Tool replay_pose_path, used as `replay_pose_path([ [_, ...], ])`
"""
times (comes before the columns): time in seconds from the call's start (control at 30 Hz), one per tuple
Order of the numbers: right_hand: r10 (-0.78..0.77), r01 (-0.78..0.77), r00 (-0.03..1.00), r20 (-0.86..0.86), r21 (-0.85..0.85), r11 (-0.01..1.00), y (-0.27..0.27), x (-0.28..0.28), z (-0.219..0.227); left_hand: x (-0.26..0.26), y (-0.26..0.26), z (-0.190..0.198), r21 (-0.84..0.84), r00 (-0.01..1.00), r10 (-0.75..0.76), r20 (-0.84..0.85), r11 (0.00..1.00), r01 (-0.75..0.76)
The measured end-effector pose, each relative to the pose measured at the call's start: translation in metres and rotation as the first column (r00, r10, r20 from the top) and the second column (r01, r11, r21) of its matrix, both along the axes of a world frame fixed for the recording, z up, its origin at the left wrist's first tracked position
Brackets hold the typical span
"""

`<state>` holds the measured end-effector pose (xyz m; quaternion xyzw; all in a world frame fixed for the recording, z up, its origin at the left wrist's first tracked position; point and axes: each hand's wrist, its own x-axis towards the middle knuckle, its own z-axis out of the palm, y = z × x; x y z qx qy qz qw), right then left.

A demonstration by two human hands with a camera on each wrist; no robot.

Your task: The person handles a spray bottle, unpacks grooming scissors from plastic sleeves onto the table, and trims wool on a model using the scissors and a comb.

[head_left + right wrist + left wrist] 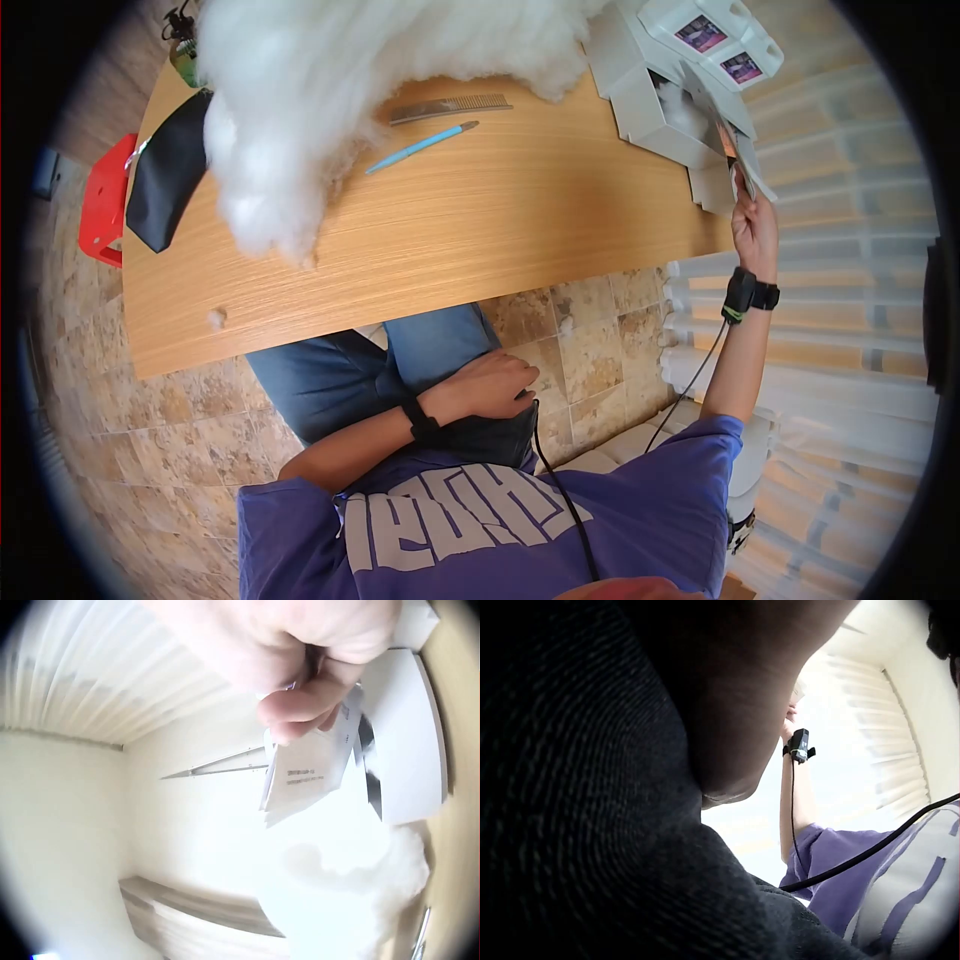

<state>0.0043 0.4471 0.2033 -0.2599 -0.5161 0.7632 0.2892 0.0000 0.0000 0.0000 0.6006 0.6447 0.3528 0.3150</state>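
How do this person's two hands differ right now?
The right hand grips white papers by the white box; the left hand lies over the lap, gripping nothing visible. The right hand is far from the purple shirt; the left hand is nearer it. Both wrists wear black straps.

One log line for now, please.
right hand: holds papers beside box | left hand: at lap | table: comb, blue tool

No clearly readable text

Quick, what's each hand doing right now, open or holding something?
Left hand: open, loosely relaxed, nothing visibly held.
Right hand: closed, pinching printed white paper.
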Motion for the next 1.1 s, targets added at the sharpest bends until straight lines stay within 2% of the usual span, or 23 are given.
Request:
replay_pose_path([
  [0.03,0.006,-0.006,1.0,-0.002,0.003,1.0,0.005,-0.01,0.001,-0.001,0.0,0.002,0.003,1.0,0.001,0.004,1.0,-0.001],
  [0.1,-0.071,0.031,0.985,0.155,0.251,0.967,0.014,-0.028,0.004,-0.002,0.0,0.003,0.009,1.0,0.016,0.007,1.0,-0.016],
  [0.13,-0.063,0.024,0.986,0.153,0.249,0.968,0.008,-0.033,0.011,-0.002,0.0,0.003,0.019,1.0,0.018,0.015,1.0,-0.018],
  [0.2,-0.146,-0.014,0.938,0.315,0.454,0.891,-0.013,-0.035,0.031,-0.003,-0.002,0.001,0.022,0.999,0.025,0.021,0.999,-0.025],
  [0.33,-0.096,-0.081,0.944,0.315,0.505,0.859,-0.013,-0.013,0.044,-0.009,-0.001,-0.002,0.042,0.994,0.065,0.091,0.997,-0.069],
  [0.4,-0.205,-0.048,0.896,0.394,0.545,0.837,0.003,-0.004,0.03,-0.008,0.002,-0.004,0.039,0.987,0.077,0.141,0.996,-0.084],
  [0.53,-0.182,-0.03,0.907,0.379,0.491,0.871,0.016,-0.023,0.009,-0.002,0.001,-0.01,0.092,0.989,0.046,0.139,0.994,-0.059],
  [0.63,-0.222,0.017,0.934,0.281,0.585,0.811,0.016,-0.061,-0.006,-0.001,0.001,-0.009,0.101,0.994,0.039,0.106,0.994,-0.05],
  [0.67,-0.229,-0.027,0.927,0.297,0.662,0.749,0.016,-0.074,-0.01,-0.001,0.001,-0.008,0.098,0.994,0.031,0.102,0.994,-0.041],
  [0.7,-0.221,-0.03,0.93,0.295,0.659,0.752,0.016,-0.083,-0.012,0.0,0.002,-0.008,0.094,0.994,0.039,0.098,0.994,-0.048],
  [0.77,-0.281,-0.1,0.881,0.381,0.731,0.675,0.011,-0.101,-0.009,0.0,0.002,-0.01,0.079,0.993,0.026,0.119,0.996,-0.035],
  [0.8,-0.27,-0.106,0.886,0.378,0.731,0.674,0.009,-0.106,-0.003,-0.001,0.001,-0.011,0.079,0.993,0.039,0.115,0.996,-0.048],
  [0.87,-0.36,-0.416,0.635,0.684,0.695,0.587,0.021,-0.113,0.012,-0.001,0.001,-0.012,0.07,0.988,0.052,0.144,0.996,-0.063],
  [0.9,-0.35,-0.427,0.642,0.682,0.697,0.575,0.027,-0.121,0.014,-0.002,0.002,-0.014,0.075,0.987,0.071,0.145,0.994,-0.083],
  [0.97,-0.611,-0.622,0.555,0.565,0.769,0.148,0.045,-0.134,0.007,-0.001,0.002,-0.02,0.074,0.985,0.063,0.162,0.994,-0.075],
  [1.0,-0.599,-0.624,0.566,0.566,0.769,0.136,0.053,-0.14,0.003,-0.001,0.003,-0.019,0.073,0.984,0.081,0.161,0.993,-0.094],
  [1.07,-0.63,-0.696,0.567,0.531,0.717,-0.022,0.065,-0.152,-0.012,-0.002,0.001,-0.016,0.089,0.984,0.058,0.167,0.993,-0.074],
  [1.1,-0.555,-0.613,0.711,0.431,0.767,-0.189,0.108,-0.151,-0.034,-0.001,0.0,-0.017,0.073,0.983,0.09,0.158,0.992,-0.103],
])
